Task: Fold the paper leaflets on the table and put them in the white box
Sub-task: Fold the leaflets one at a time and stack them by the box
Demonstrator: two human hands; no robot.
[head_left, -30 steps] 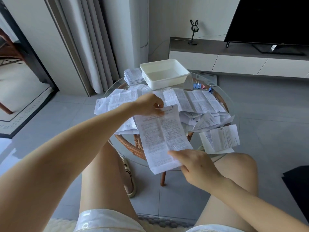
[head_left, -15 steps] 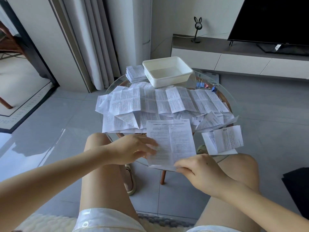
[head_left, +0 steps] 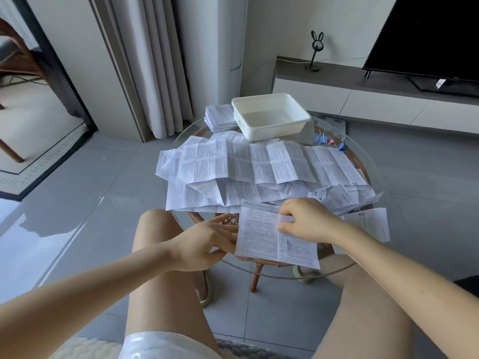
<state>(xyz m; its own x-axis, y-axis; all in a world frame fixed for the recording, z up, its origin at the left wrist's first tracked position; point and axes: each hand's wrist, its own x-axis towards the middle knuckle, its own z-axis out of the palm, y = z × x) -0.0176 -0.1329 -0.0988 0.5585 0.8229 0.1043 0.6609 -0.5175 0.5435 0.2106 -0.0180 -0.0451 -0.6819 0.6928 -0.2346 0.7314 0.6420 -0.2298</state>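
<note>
White printed paper leaflet lies at the near edge of the round glass-topped bench, pinched at its left edge by the left hand while the right hand, fingers curled, presses its top. Unfolded leaflets cover the middle; the empty white plastic box sits at the far side, just right of a stack of folded leaflets.

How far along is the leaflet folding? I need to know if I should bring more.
Barely started: the white box looks empty. A stack of folded leaflets sits beside it, not inside. In hand: the left hand and right hand are creasing one leaflet. Left: a large unfolded pile covers the table.
</note>
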